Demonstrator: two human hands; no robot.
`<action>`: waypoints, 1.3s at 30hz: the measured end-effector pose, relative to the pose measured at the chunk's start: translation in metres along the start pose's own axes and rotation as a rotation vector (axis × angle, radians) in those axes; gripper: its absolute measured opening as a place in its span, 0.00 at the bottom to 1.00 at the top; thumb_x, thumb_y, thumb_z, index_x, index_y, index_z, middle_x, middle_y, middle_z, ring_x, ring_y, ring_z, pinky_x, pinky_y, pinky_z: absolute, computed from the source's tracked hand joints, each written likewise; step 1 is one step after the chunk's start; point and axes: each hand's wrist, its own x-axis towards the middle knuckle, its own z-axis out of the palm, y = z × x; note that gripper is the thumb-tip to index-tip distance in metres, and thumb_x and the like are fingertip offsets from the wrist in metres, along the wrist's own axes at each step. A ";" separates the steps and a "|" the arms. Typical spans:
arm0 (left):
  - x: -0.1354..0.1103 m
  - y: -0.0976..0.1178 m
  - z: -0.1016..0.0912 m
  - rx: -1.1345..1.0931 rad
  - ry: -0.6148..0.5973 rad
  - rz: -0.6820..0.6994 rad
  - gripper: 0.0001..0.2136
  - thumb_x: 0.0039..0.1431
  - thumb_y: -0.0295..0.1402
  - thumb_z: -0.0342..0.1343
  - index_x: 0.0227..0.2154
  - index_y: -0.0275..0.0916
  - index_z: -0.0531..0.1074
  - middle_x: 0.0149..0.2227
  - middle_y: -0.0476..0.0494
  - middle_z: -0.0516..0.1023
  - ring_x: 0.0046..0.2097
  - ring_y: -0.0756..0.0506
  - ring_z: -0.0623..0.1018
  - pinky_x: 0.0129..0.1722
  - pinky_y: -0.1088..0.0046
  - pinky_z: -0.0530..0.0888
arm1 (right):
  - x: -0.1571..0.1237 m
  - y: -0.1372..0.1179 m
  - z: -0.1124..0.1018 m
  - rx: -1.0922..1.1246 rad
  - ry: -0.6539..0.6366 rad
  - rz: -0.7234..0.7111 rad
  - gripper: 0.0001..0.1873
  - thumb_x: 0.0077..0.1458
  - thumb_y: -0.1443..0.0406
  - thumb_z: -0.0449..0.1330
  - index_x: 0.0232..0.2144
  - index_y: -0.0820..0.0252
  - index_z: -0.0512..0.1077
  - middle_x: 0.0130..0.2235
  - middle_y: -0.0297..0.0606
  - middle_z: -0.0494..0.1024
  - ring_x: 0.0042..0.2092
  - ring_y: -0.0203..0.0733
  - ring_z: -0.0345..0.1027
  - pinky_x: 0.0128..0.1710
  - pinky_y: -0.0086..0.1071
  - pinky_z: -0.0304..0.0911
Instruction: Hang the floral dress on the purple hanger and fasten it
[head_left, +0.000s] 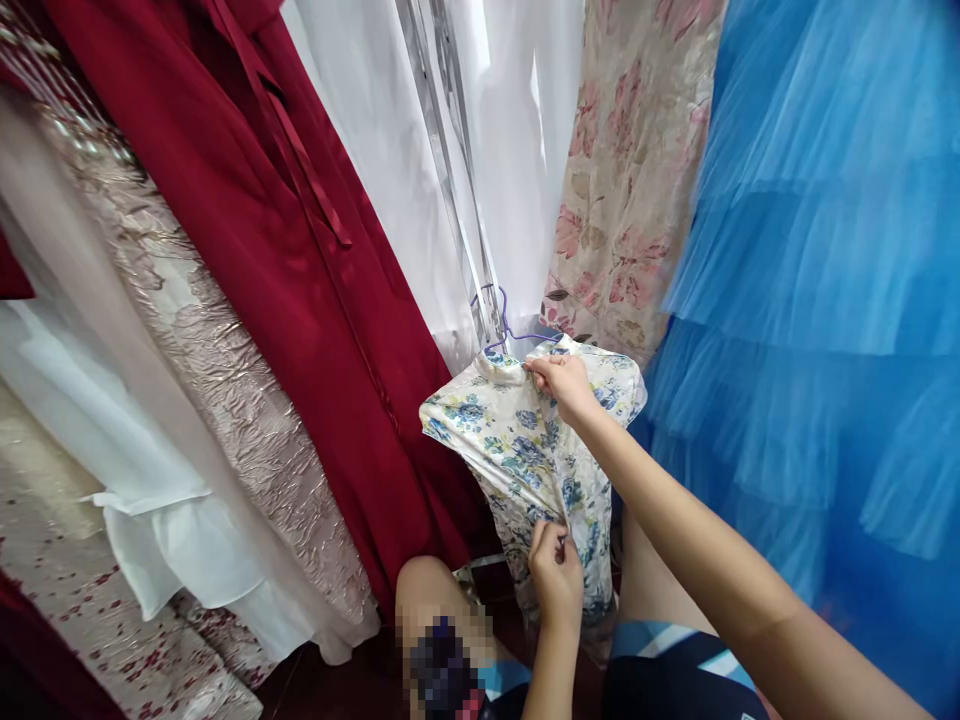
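Observation:
A white dress (517,440) with blue and yellow-green flowers, a stand-up collar and short cap sleeves hangs on a purple wire hanger (504,310). My right hand (561,382) pinches the edge of its collar between thumb and fingers. Lower down, my left hand (556,565) is closed on the front of the same dress, gathering the cloth at about mid-length. Creases run between the two hands. My own fingers hide the exact grip on the fabric, and the lower hem is in shadow.
A long dark red garment (300,250) hangs on the left, past it pale textured and white gowns (180,540). Behind are white cloth (360,110) and a pink floral fabric (630,200). Tiered blue tulle (795,300) fills the right. My knees flank the dress; a pixelated patch covers one leg.

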 end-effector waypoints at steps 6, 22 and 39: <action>0.023 0.014 -0.024 -0.068 0.055 -0.022 0.04 0.61 0.34 0.53 0.35 0.41 0.71 0.35 0.42 0.72 0.35 0.44 0.75 0.36 0.68 0.72 | -0.010 0.008 0.004 0.033 -0.103 -0.004 0.13 0.47 0.57 0.64 0.24 0.60 0.69 0.15 0.27 0.64 0.17 0.30 0.50 0.18 0.27 0.42; 0.236 0.132 -0.077 0.134 -0.027 0.608 0.11 0.66 0.37 0.49 0.33 0.39 0.73 0.33 0.44 0.75 0.38 0.46 0.75 0.40 0.71 0.70 | -0.013 0.035 -0.005 -0.054 -0.103 -0.162 0.20 0.47 0.51 0.64 0.22 0.57 0.61 0.16 0.24 0.57 0.19 0.28 0.46 0.20 0.26 0.42; 0.257 -0.028 -0.143 0.273 0.296 0.042 0.11 0.63 0.30 0.42 0.32 0.38 0.69 0.36 0.41 0.75 0.42 0.43 0.74 0.50 0.65 0.68 | -0.072 0.094 -0.044 -0.124 -0.218 0.048 0.19 0.51 0.51 0.61 0.24 0.58 0.63 0.16 0.23 0.55 0.19 0.30 0.43 0.20 0.27 0.39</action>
